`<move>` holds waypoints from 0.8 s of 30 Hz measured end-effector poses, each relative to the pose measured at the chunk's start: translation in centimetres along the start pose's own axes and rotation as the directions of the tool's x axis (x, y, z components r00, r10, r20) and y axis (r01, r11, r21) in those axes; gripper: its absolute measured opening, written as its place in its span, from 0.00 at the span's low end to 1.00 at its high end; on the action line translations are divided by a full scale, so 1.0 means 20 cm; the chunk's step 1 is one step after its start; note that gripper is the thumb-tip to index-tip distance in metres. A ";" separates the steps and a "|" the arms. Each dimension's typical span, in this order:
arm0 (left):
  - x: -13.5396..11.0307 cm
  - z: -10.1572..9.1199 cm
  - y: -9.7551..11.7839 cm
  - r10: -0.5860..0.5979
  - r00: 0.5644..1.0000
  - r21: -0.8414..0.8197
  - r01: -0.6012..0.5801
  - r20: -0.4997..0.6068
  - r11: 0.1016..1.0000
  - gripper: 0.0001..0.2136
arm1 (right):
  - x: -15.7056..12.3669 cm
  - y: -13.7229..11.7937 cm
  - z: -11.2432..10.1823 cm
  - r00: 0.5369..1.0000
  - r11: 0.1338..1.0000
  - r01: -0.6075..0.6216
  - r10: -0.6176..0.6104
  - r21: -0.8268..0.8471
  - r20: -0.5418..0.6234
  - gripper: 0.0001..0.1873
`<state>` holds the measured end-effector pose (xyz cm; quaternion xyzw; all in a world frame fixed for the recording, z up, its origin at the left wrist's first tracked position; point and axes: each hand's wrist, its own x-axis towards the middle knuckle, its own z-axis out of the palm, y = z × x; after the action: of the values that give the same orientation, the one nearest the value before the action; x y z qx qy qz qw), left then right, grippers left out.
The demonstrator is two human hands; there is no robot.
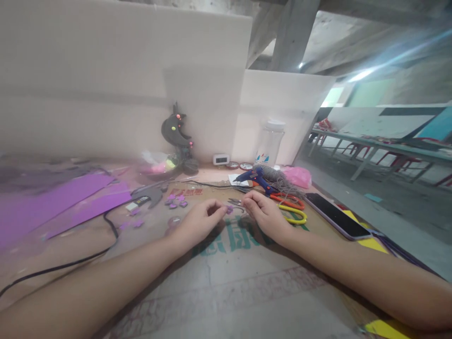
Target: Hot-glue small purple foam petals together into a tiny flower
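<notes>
Between the thumb and forefinger of my left hand (203, 217) is a small purple paper flower (230, 209), pinched at its edge. My right hand (263, 214) is a short way to the right, its thumb and fingertips pressed together; whatever they may hold is hidden. Both hands are over the printed cardboard (226, 273). Several purple paper flowers (173, 201) lie beyond my left hand, and a few more purple pieces (138, 223) lie farther left. Yellow-handled scissors (298, 219) and an orange handle (291, 200) rest beside my right hand.
A blue glue gun (257, 177) lies by grey yarn (277, 178) and pink plastic (298, 177). A phone (335, 214) is at the right, purple sheets (77, 200) and a black cord (70, 263) at the left. Behind stand a dark moon ornament (173, 132), small clock (221, 160) and clear bottle (270, 143).
</notes>
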<state>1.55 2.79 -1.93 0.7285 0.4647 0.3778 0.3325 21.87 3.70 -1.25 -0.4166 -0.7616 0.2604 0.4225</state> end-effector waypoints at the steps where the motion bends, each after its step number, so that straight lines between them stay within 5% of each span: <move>1: 0.00 0.00 0.00 0.002 1.000 0.004 -0.002 -0.002 1.000 0.16 | 0.00 0.00 0.00 1.000 1.000 0.018 -0.018 -0.021 -0.004 0.14; 16: 0.00 -0.02 0.02 0.027 0.997 -0.001 -0.027 -0.077 1.000 0.14 | 0.00 -0.04 0.01 0.966 0.978 0.133 -0.090 -0.164 0.244 0.11; 24: -0.01 -0.01 0.03 0.041 0.999 -0.012 -0.041 0.005 0.999 0.15 | 0.00 -0.05 0.02 0.988 0.999 -0.033 0.038 -0.031 0.147 0.12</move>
<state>1.55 2.38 -1.41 0.7369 0.4467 0.3853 0.3301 21.09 3.18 -0.70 -0.4157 -0.7870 0.2871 0.3542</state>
